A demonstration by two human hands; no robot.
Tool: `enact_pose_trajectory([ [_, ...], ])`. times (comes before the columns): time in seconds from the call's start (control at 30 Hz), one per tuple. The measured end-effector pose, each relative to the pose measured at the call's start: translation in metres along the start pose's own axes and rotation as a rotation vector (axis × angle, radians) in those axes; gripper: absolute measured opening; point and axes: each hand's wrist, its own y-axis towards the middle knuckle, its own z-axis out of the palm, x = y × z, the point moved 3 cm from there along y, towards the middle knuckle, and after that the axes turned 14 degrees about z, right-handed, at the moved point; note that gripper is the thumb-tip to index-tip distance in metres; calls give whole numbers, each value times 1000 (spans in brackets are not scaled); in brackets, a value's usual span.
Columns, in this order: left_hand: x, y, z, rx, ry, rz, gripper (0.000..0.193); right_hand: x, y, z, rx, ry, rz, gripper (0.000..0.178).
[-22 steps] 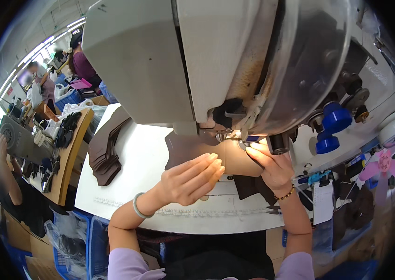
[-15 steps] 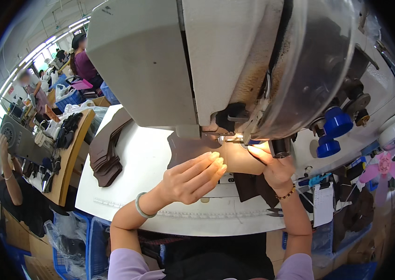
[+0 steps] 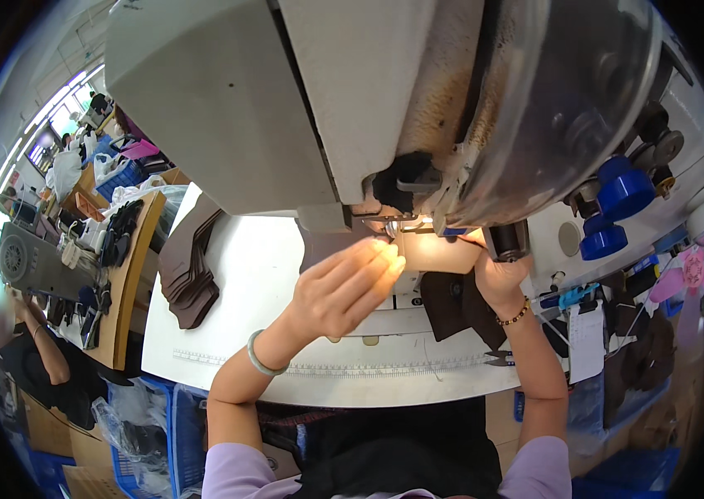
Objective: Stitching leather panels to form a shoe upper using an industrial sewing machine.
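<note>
A lit sewing machine (image 3: 369,108) stands in front of me, its needle area (image 3: 406,226) glowing under a lamp. A flat dark brown leather-like piece (image 3: 319,245) and a tan piece (image 3: 443,252) lie beneath it; I cannot tell whether they are joined. My left hand (image 3: 348,283), fingers stretched out side by side, rests over the brown piece just left of the needle. At the tan piece's right end, my right hand (image 3: 502,279) pinches its edge, with some fingers hidden by the machine's dark cylindrical part (image 3: 507,241).
Fanned brown pieces (image 3: 190,266) lie on the white table (image 3: 244,283) at left. More dark pieces (image 3: 452,308) sit below the tan one. Along the front edge runs a ruler strip (image 3: 393,367), with snips (image 3: 499,358) at right. A co-worker (image 3: 44,358) sits at far left.
My view has shifted, so the machine sits further left and higher. My left fingertips have come closer to the needle. The tan piece stays under the machine with my right hand at its edge.
</note>
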Motion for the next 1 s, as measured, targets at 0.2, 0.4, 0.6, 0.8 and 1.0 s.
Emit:
enact_pose_trajectory([
  [0.2,1,-4,1,8,-22,-28,23,-4,0,4,-48,-20,-115,13],
  [0.4,-1,-6,4,-65,-16,-13,23,-6,-5,-1,61,-145,-324,58],
  [0.6,3,-3,7,-55,1,8,21,-4,0,2,51,-86,-305,55],
  [0.8,3,-4,8,-42,-40,-61,24,-10,-1,10,-75,20,-186,29],
  [1.0,6,-2,10,-60,-56,-80,24,-36,-12,18,-9,-92,41,19],
])
